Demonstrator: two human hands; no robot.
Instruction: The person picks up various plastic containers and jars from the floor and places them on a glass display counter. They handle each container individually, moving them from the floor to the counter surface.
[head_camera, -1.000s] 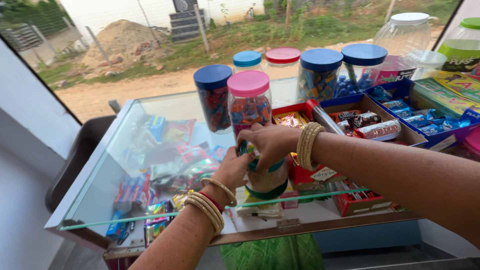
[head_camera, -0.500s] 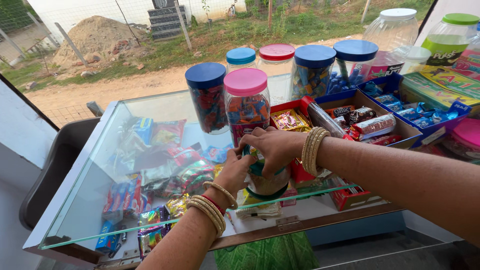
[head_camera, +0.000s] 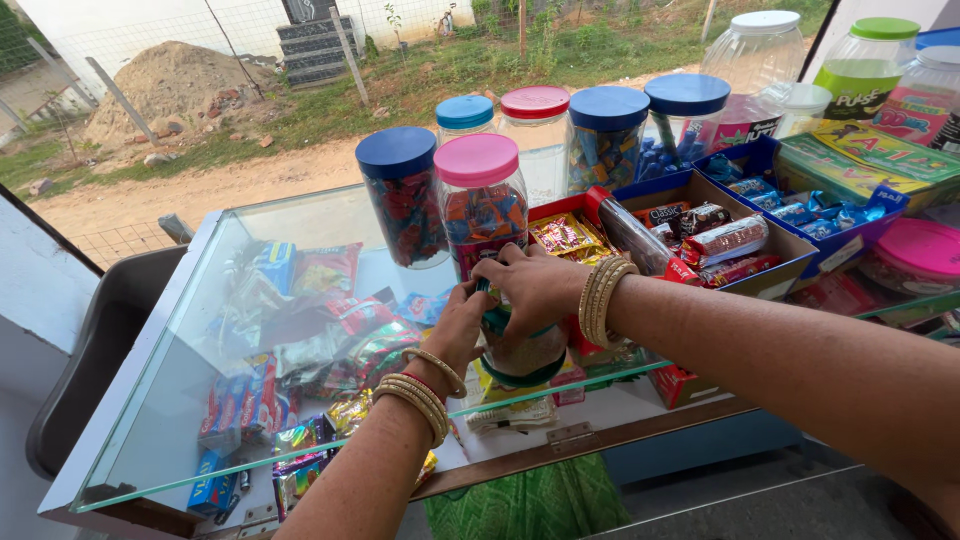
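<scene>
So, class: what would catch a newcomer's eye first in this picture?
Both hands, the left hand and right hand, clasp a green-lidded clear plastic jar at the glass countertop's near edge. Just behind stands a pink-lidded clear sweet jar; open cardboard boxes of wrapped chocolate bars sit to the right.

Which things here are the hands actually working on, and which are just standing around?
In hand:
- left hand
- right hand
- clear jar with teal lid, gripped by both

Standing around:
- pink-lidded sweet jar
- blue-lidded jar
- boxes of chocolate bars
- glass counter
</scene>
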